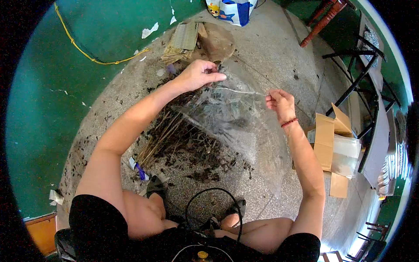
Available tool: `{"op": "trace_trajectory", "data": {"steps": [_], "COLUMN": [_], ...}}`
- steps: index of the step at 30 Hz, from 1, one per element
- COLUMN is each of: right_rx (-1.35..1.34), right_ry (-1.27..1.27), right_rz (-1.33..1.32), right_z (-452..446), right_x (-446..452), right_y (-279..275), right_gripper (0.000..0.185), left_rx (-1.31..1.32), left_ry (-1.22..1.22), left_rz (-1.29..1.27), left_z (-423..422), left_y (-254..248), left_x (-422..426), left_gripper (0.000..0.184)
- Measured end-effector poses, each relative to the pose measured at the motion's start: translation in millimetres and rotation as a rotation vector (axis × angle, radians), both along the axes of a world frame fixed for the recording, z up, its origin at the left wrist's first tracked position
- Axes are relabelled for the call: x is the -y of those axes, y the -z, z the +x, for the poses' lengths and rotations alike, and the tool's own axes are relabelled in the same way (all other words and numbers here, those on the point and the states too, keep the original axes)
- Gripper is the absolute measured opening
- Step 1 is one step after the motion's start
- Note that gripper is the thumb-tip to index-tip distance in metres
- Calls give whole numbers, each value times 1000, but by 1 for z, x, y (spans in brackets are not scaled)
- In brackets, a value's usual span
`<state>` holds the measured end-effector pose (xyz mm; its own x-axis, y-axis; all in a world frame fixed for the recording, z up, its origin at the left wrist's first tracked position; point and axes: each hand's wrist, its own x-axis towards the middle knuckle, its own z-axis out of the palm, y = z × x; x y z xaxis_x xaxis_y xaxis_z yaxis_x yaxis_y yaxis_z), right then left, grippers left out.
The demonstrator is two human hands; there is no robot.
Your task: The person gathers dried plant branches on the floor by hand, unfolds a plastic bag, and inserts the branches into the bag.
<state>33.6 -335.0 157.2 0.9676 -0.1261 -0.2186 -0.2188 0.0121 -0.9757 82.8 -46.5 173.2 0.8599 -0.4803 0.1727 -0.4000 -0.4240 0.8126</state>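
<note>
A clear plastic bag (235, 118) hangs between my two hands, above a pile of dry stems and dark leaves (174, 139) on the floor. My left hand (201, 76) pinches the bag near its upper left part, thumb stretched toward the right. On the right, my right hand (279, 104) has its fingers curled at the end of a thin whitish strand (238, 91) that runs across the bag from near my left hand. The pile is partly seen through the plastic.
Stacked papers (183, 38) lie beyond the pile beside a round brown board (220, 41). An open cardboard box (325, 142) with clear plastic sheets stands at right, near black metal legs (358, 83). A blue and white bag (233, 11) is at the top.
</note>
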Motion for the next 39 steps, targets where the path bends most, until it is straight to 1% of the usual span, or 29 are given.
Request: {"op": "trace_trajectory", "data": {"steps": [1,2,3,5,7,9,11,13,15,16,17,19,20,21,22,23,24,26,27,29,30,31,32,33,34,35,37,38,39], "right_rx": [-4,-2,31,64,86,104,70,118,215,242,245,368,394,433,485,537,570,647,680,736,783,792,799,806,854,865,990,1060,1022], "right_ry": [43,41,69,95,209,237,394,399,486,492,495,373,350,289,264,239,213,165,151,168,179,188,256,322,350,357,472,485,539], "right_rz": [-15,-15,-18,-20,30,61,73,28,151,141,140,17,42,96,64,33,36,32,41,92,139,142,247,353,423,426,420,414,391], "right_z": [0,2,4,7,9,13,18,21,26,24,23,17,13,12,9,6,4,3,2,6,7,8,11,13,17,19,20,20,18], "right_x": [1,5,11,20,25,35,47,62,70,71,70,62,53,49,42,35,29,25,21,17,14,13,14,15,20,26,37,43,50], "right_y": [-2,-1,-1,0,-4,-4,-5,-6,-9,-14,-17,-33,-40,-43,-47,-51,-55,-60,-64,-71,-77,-85,-95,-106,-114,-123,-138,-143,-148], "right_gripper": [14,14,13,13,12,12,13,15,17,17,17,17,14,12,11,11,13,12,13,13,13,13,12,11,11,11,13,14,15], "left_rx": [-45,11,13,-62,-73,156,147,154,150,146,38,-10,-79,-10,61,120,198,319,312,86,92,-39,-176,-214,-282,-351,-559,-706,-708], "left_ry": [-19,-8,-10,-88,-98,-257,-265,-288,-282,-273,-129,-39,6,48,113,52,-32,-334,-353,-319,-309,-260,-207,-323,-337,-351,-203,-229,-223], "left_rz": [-40,-152,-152,-220,-229,-108,-106,35,27,19,153,230,325,108,-93,-175,-332,-215,-370,-749,-745,-910,-1071,-1056,-1087,-1119,-1230,-1274,-1273], "left_z": [3,5,7,13,16,18,26,31,27,24,20,17,22,27,29,35,32,40,38,19,15,14,12,9,5,2,1,4,0], "left_y": [3,9,12,18,17,16,21,27,32,29,25,26,19,17,10,2,-15,-56,-71,-101,-102,-99,-94,-86,-73,-60,-38,-33,-33], "left_x": [-2,-3,-5,-9,-12,-14,-18,-23,-19,-16,-16,-10,-11,-16,-20,-20,-14,-10,-6,3,5,6,8,16,22,27,27,28,31], "left_gripper": [37,37,37,36,37,39,41,40,40,41,45,67,79,73,66,59,50,32,31,29,29,26,24,21,21,20,18,16,16]}}
